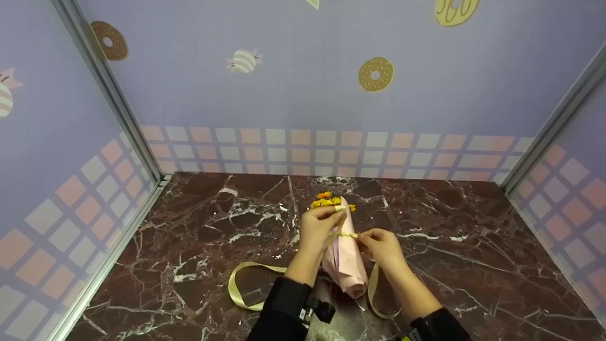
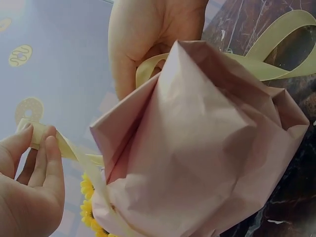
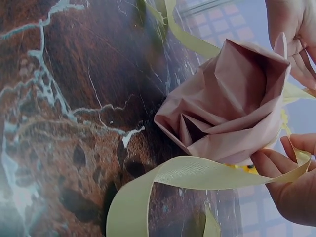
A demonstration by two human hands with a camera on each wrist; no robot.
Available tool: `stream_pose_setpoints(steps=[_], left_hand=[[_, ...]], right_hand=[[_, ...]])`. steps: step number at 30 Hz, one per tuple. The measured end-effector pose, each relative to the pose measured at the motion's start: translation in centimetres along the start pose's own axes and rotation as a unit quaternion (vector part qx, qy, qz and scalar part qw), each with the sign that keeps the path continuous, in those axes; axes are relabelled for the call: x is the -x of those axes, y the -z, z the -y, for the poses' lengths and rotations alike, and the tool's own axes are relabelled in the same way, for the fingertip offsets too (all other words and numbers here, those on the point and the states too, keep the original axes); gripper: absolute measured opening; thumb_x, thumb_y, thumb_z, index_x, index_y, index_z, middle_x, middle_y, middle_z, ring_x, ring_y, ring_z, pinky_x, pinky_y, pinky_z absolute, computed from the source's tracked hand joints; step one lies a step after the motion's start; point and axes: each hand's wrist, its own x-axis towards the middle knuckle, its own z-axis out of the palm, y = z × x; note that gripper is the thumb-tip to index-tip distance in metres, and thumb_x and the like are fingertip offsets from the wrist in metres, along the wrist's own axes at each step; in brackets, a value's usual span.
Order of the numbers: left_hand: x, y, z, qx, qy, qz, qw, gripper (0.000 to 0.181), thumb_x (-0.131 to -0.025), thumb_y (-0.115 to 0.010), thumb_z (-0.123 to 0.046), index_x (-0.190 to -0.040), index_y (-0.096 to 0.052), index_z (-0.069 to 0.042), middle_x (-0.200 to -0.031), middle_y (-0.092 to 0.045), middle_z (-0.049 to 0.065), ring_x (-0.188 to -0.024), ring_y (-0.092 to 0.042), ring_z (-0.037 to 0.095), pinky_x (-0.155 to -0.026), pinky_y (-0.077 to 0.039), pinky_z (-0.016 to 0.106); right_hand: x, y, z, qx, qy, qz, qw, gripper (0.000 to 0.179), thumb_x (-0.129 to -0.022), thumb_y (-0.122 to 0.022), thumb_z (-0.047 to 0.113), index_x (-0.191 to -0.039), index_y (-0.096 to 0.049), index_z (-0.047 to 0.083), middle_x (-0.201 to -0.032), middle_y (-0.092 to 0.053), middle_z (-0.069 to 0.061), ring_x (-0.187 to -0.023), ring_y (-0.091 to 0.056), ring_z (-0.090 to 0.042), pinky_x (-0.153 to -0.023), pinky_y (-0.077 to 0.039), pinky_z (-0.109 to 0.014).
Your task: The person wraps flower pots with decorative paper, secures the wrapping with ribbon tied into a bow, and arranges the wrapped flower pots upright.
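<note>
A small bouquet wrapped in pink paper (image 1: 348,260) lies on the tabletop with its flower end pointing away from me. Yellow and orange flowers (image 1: 325,202) peek out at that far end. A pale yellow ribbon (image 2: 69,145) crosses around the middle of the wrap. My left hand (image 1: 318,229) pinches one length of it between thumb and fingers, above the bouquet near the flowers. On the bouquet's right side, my right hand (image 1: 382,247) pinches the ribbon close to the paper. The crumpled, folded bottom of the wrap (image 3: 232,113) faces the right wrist camera.
One loose ribbon loop (image 1: 235,286) lies on the dark red marbled table (image 1: 199,246) left of the bouquet. Another loop (image 1: 374,296) hangs below my right hand. Patterned panels (image 1: 303,94) close off the back and both sides.
</note>
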Motion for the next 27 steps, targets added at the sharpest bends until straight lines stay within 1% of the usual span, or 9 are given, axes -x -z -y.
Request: stream_pose_setpoints(steps=[4,6,10,14,17,20,22,24,27], left_hand=[[-0.1,-0.1,0.2,0.018,-0.004,-0.008,0.9998,0.015,-0.081,-0.064,0.021,-0.096,-0.063,0.024,-0.081,-0.067,0.024,-0.066,-0.067,0.016,-0.068,-0.058,0.027],[-0.1,-0.1,0.2,0.020,-0.001,-0.010,0.9997,0.015,-0.081,-0.063,0.021,-0.096,-0.064,0.024,-0.082,-0.067,0.026,-0.065,-0.066,0.016,-0.066,-0.057,0.026],[-0.2,0.0,0.3,0.015,0.004,-0.015,0.9998,0.014,-0.083,-0.063,0.019,-0.097,-0.064,0.022,-0.080,-0.069,0.019,-0.064,-0.066,0.014,-0.064,-0.057,0.024],[-0.1,0.1,0.2,0.002,0.000,-0.019,0.9998,0.014,-0.085,-0.062,0.017,-0.098,-0.064,0.021,-0.079,-0.069,0.014,-0.065,-0.067,0.014,-0.065,-0.057,0.024],[-0.2,0.2,0.2,0.003,-0.005,-0.016,0.9999,0.015,-0.085,-0.062,0.017,-0.099,-0.064,0.022,-0.080,-0.069,0.014,-0.066,-0.067,0.014,-0.066,-0.057,0.024],[-0.3,0.3,0.1,0.014,-0.004,-0.012,0.9998,0.016,-0.085,-0.061,0.018,-0.100,-0.062,0.023,-0.079,-0.069,0.014,-0.066,-0.067,0.014,-0.068,-0.057,0.023],[-0.3,0.3,0.0,0.020,-0.001,-0.011,0.9997,0.016,-0.085,-0.061,0.018,-0.100,-0.062,0.023,-0.079,-0.068,0.013,-0.067,-0.067,0.014,-0.068,-0.057,0.023],[-0.3,0.4,0.0,0.026,0.005,-0.010,0.9996,0.015,-0.085,-0.061,0.018,-0.100,-0.062,0.023,-0.079,-0.068,0.012,-0.067,-0.067,0.014,-0.067,-0.057,0.023],[-0.2,0.5,-0.1,0.028,0.012,-0.009,0.9995,0.015,-0.085,-0.061,0.018,-0.099,-0.062,0.022,-0.079,-0.068,0.011,-0.067,-0.067,0.015,-0.066,-0.056,0.022]], right_hand=[[-0.1,0.4,0.1,-0.003,-0.001,0.014,0.9999,0.010,-0.091,-0.060,-0.003,-0.088,-0.065,-0.010,-0.083,-0.070,-0.021,-0.074,-0.070,-0.026,-0.066,-0.058,-0.035],[-0.2,0.6,0.1,-0.002,0.001,0.025,0.9997,0.009,-0.091,-0.060,-0.003,-0.089,-0.066,-0.010,-0.084,-0.070,-0.021,-0.074,-0.071,-0.027,-0.067,-0.059,-0.035],[-0.3,1.3,0.2,0.009,0.006,0.044,0.9990,0.010,-0.090,-0.063,-0.001,-0.091,-0.066,-0.011,-0.084,-0.070,-0.021,-0.073,-0.070,-0.026,-0.064,-0.058,-0.034],[-0.6,2.1,0.4,0.037,0.014,0.063,0.9972,0.011,-0.089,-0.064,-0.003,-0.094,-0.066,-0.012,-0.086,-0.070,-0.024,-0.073,-0.070,-0.032,-0.062,-0.058,-0.036],[-0.9,2.8,0.7,0.081,0.031,0.061,0.9944,0.011,-0.087,-0.066,-0.004,-0.095,-0.068,-0.011,-0.083,-0.070,-0.022,-0.072,-0.070,-0.032,-0.060,-0.057,-0.036],[-1.2,3.5,1.1,0.135,0.052,0.056,0.9879,0.012,-0.083,-0.069,-0.004,-0.094,-0.071,-0.009,-0.079,-0.070,-0.015,-0.068,-0.068,-0.024,-0.058,-0.055,-0.031],[-1.4,3.9,1.3,0.177,0.068,0.058,0.9802,0.013,-0.082,-0.071,-0.003,-0.094,-0.072,-0.008,-0.078,-0.070,-0.011,-0.066,-0.066,-0.019,-0.056,-0.052,-0.027],[-1.5,4.3,1.4,0.212,0.077,0.059,0.9725,0.012,-0.081,-0.073,-0.001,-0.092,-0.074,-0.006,-0.077,-0.070,-0.009,-0.066,-0.064,-0.017,-0.056,-0.050,-0.026],[-1.7,4.7,1.6,0.253,0.079,0.059,0.9624,0.008,-0.082,-0.074,0.002,-0.088,-0.075,-0.003,-0.076,-0.069,-0.006,-0.066,-0.062,-0.016,-0.057,-0.050,-0.026]])
